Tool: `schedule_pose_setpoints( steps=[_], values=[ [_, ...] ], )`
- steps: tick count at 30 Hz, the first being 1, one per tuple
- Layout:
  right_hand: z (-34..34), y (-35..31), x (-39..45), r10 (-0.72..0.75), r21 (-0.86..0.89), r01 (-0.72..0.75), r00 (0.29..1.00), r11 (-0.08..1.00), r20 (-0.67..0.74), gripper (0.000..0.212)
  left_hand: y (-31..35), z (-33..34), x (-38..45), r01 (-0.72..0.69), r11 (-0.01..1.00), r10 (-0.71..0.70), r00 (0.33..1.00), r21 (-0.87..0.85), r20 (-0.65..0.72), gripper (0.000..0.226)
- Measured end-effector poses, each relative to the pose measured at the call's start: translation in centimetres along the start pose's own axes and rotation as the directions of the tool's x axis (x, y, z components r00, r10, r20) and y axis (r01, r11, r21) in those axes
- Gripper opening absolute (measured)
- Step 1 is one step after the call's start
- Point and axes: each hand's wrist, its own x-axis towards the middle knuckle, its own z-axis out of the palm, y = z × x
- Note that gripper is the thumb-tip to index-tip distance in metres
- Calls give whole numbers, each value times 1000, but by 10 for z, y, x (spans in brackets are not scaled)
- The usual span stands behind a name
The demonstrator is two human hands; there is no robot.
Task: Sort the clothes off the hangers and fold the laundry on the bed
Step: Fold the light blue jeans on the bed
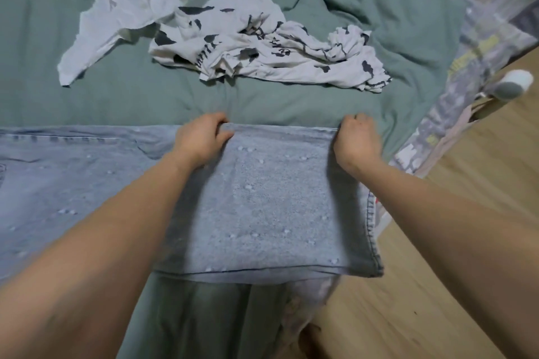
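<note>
so the bed [116, 102] fills most of the view, spread with a wrinkled sage-green cover that hangs over the near edge. a strip of wooden floor [466, 242] runs along the right side, past a patterned grey sheet [466, 73] that drapes down the bed's edge. across the near part of the bed lies a pair of light blue jeans [262, 207], stretched out to the left with the right portion folded over on itself, so a squarish doubled panel sits near the bed's corner and slightly overhangs it. small white specks dot the denim. farther back on the cover a crumpled white shirt with dark markings [262, 41] lies in a heap, and just to its left, touching it, a plain white garment [131, 6] sprawls toward the upper left. the left hand [201, 140] has its fingers curled over the far edge of the folded denim panel, pinching the fabric near the panel's left end. the right hand [357, 140] grips the same far edge at the panel's right corner, fingers closed around it. on the floor by the bed's right edge sits a small white and grey object [514, 84]; i cannot tell what it is.
</note>
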Motion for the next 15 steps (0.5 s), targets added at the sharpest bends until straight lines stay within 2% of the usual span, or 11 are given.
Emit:
schedule_pose_setpoints(
  steps=[2, 3, 5, 7, 10, 15],
  values=[
    [-9, -25, -2, -116, -41, 112, 987, 993, -108, 31, -21, -11, -7, -59, 998, 59, 995, -4, -77, 38],
    [-10, -42, -4, -217, -14, 217, 963, 976, -162, 28, -34, -17, -13, -84, 996, 85, 988, 8, -128, 43],
    [-11, -86, -15, -422, 82, 445, 884, 892, -200, 25, -69, -31, -29, -82, 996, 87, 973, 32, -211, 44],
    [-6, -135, -26, -553, 156, 584, 809, 797, -200, 23, -106, -45, -46, -34, 997, 50, 968, 70, -248, 37],
    [1, -207, -36, -611, 264, 628, 777, 733, -152, 20, -159, -66, -69, 28, 991, 4, 971, 134, -237, 26],
    [29, -293, -31, -694, 181, 685, 720, 706, -17, 21, -215, -78, -78, 37, 992, -1, 961, 122, -277, 20]
  ],
)
